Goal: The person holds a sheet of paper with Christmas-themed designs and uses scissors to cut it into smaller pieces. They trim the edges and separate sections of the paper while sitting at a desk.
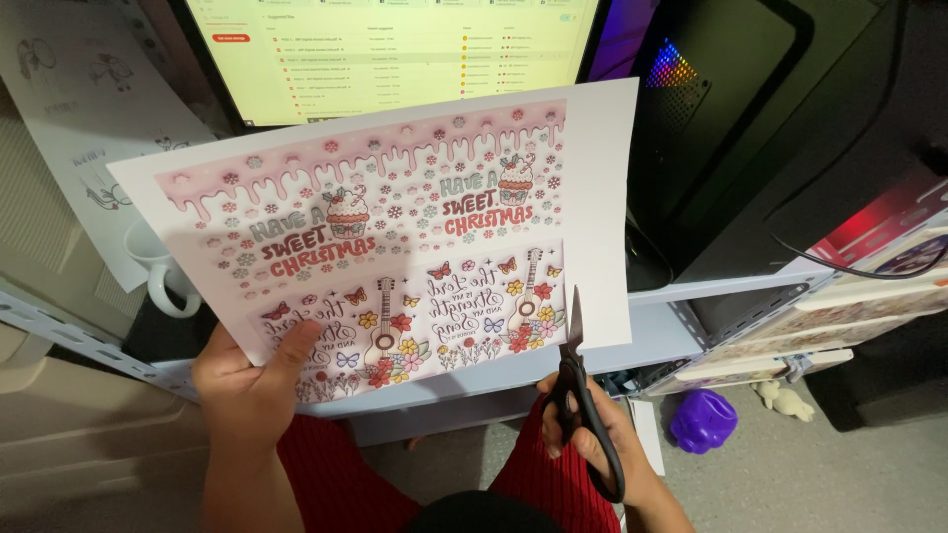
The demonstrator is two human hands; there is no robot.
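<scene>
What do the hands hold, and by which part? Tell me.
Left hand grips the printed sheet at its lower left corner; right hand holds black scissors by the handles.

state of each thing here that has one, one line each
printed sheet: held up, uncut but for the bottom edge at the blades
scissors: blades nearly shut, tips into the sheet's bottom edge
left hand: gripping the sheet's lower left corner
right hand: fingers through the scissor handles
monitor: on
computer tower: lights lit
</scene>
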